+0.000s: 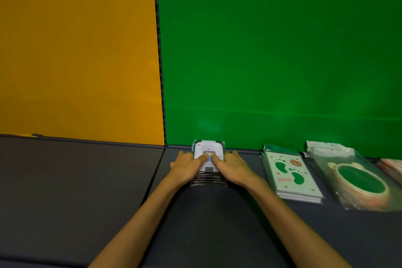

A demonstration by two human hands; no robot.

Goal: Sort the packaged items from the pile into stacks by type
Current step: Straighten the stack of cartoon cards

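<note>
Lying flat against the back edge of the dark tabletop (87,180), a stack of white packets (208,162) runs with its long side away from the person, toward the green wall (272,50). Its top packet is a glossy white card with rounded corners and a small cartoon print, and the layered edges of the packets beneath show at the near end, wrapped in clear film. Both bare forearms reach forward to it. The left hand (188,167) presses flat against the stack's left side with its fingers spread and its thumb laid on the top packet; the right hand (232,168) mirrors it on the right side, thumb also on top. Neither hand is clenched: together they clasp the stack between them. To the right, apart from it, a second stack of pale green cards (292,175) printed with dark green footprints and red lettering lies with its long side angled slightly rightward. Just beyond that sits a pile of crinkly clear bags (356,183) holding a round beige frame with a green centre. An orange wall (76,50) adjoins the green one on the left.
</note>
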